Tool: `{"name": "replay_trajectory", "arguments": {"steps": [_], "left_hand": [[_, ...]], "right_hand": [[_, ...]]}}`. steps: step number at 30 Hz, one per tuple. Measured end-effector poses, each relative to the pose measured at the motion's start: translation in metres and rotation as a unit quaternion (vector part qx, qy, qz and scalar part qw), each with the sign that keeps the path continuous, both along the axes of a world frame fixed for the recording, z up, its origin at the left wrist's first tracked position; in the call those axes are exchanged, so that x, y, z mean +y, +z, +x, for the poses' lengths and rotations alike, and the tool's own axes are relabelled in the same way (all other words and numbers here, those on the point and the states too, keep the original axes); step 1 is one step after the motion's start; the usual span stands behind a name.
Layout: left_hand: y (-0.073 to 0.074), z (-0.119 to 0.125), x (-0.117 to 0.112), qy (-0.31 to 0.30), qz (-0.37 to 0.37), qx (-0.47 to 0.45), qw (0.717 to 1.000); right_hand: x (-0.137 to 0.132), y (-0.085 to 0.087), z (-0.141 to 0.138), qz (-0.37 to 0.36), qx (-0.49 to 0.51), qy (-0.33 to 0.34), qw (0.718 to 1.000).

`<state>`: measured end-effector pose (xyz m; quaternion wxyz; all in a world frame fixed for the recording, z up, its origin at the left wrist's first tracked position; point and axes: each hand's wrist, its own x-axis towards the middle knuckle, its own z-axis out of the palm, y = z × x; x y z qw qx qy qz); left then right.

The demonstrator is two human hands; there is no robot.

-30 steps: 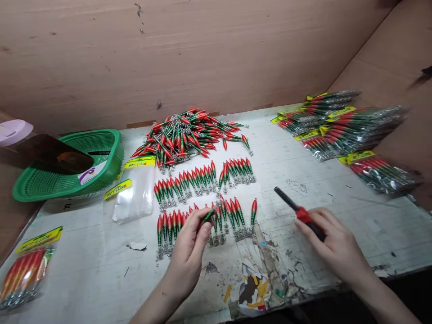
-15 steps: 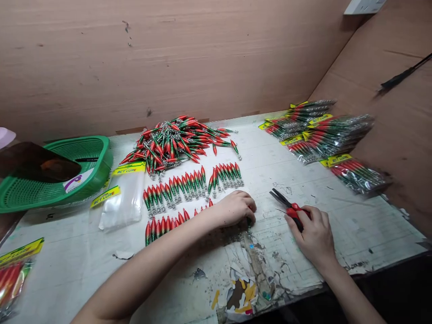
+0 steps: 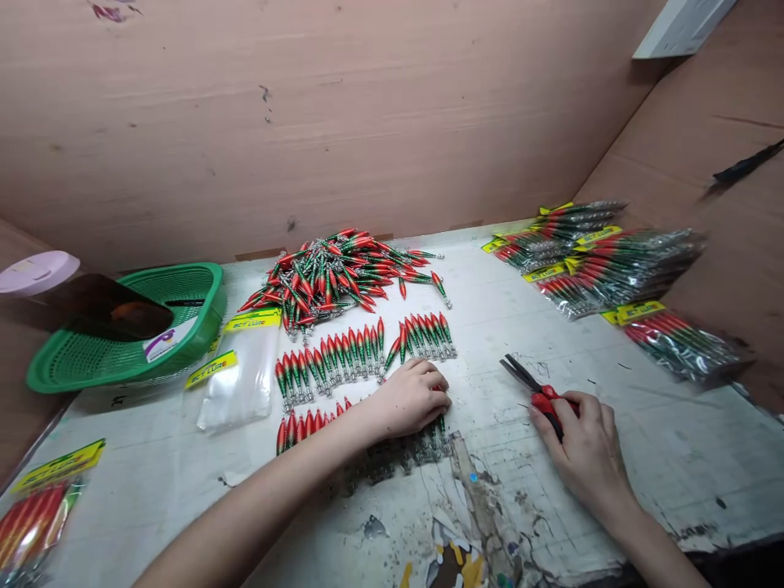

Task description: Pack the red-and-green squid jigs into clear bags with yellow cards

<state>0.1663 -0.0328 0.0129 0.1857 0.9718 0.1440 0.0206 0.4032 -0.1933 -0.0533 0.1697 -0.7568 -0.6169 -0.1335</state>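
My left hand (image 3: 412, 398) lies knuckles-up over the right end of the near row of red-and-green lures (image 3: 306, 425), its fingers curled down onto them; what is under the fingers is hidden. My right hand (image 3: 585, 445) rests on the table, closed round the red handles of small pliers (image 3: 532, 384), whose dark jaws point up-left and stand slightly apart. A second lined-up row of lures (image 3: 361, 347) lies just beyond my left hand. Behind that row sits a loose heap of lures (image 3: 334, 273).
A green basket (image 3: 126, 327) holding a dark phone stands at the left. Empty clear bags with yellow labels (image 3: 242, 367) lie beside it. Filled packs (image 3: 603, 261) are stacked at the far right, one more pack (image 3: 37, 510) at the near left edge. Wooden walls close the back and right.
A second ago my left hand held one lure up in its fingertips. It has since come down onto the right end of the near row. My right hand has lowered the pliers to the table.
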Motion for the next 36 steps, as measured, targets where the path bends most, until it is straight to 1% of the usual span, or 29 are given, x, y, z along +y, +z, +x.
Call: {"name": "replay_trajectory", "arguments": {"steps": [1,3,5,7,8,10,11,13,15,17,20,23,28,31,36], "left_hand": [[0.002,0.002,0.003,0.033,0.004,0.002,0.999],[0.007,0.007,0.014,0.132,0.018,0.007,0.991],[0.012,0.010,0.029,0.253,0.035,0.020,0.967],[0.016,0.012,0.045,0.347,0.041,0.042,0.936],[0.018,0.012,0.051,0.376,0.039,0.056,0.924],[0.019,0.011,0.059,0.407,0.029,0.082,0.909],[0.019,0.010,0.060,0.415,0.024,0.094,0.905],[0.019,0.008,0.059,0.422,0.017,0.113,0.899],[0.018,0.007,0.056,0.422,0.012,0.128,0.897],[0.018,0.008,0.054,0.422,0.010,0.139,0.896],[0.018,0.009,0.055,0.431,0.017,0.143,0.891],[0.018,0.009,0.059,0.443,0.031,0.144,0.884],[0.018,0.003,0.062,0.442,0.042,0.140,0.885],[0.018,-0.002,0.060,0.438,0.045,0.136,0.888],[0.020,-0.007,0.056,0.433,0.052,0.142,0.889]], "right_hand": [[0.003,-0.002,-0.002,-0.005,0.001,0.004,1.000],[0.008,-0.006,-0.004,-0.012,0.003,0.008,1.000],[0.014,-0.005,-0.004,-0.007,0.010,0.006,1.000],[0.024,0.004,-0.001,0.005,0.024,-0.007,1.000],[0.033,0.012,0.001,0.009,0.035,-0.013,0.999],[0.056,0.031,0.002,-0.005,0.072,-0.014,0.997],[0.070,0.041,0.000,-0.022,0.097,-0.004,0.995],[0.103,0.058,-0.012,-0.068,0.139,0.042,0.987],[0.136,0.067,-0.033,-0.104,0.153,0.091,0.978],[0.164,0.069,-0.057,-0.144,0.160,0.130,0.968],[0.192,0.065,-0.088,-0.201,0.158,0.146,0.956],[0.205,0.061,-0.103,-0.252,0.149,0.140,0.946],[0.207,0.061,-0.112,-0.318,0.130,0.139,0.929],[0.206,0.061,-0.117,-0.329,0.114,0.134,0.928],[0.206,0.062,-0.121,-0.313,0.093,0.118,0.938]]}}
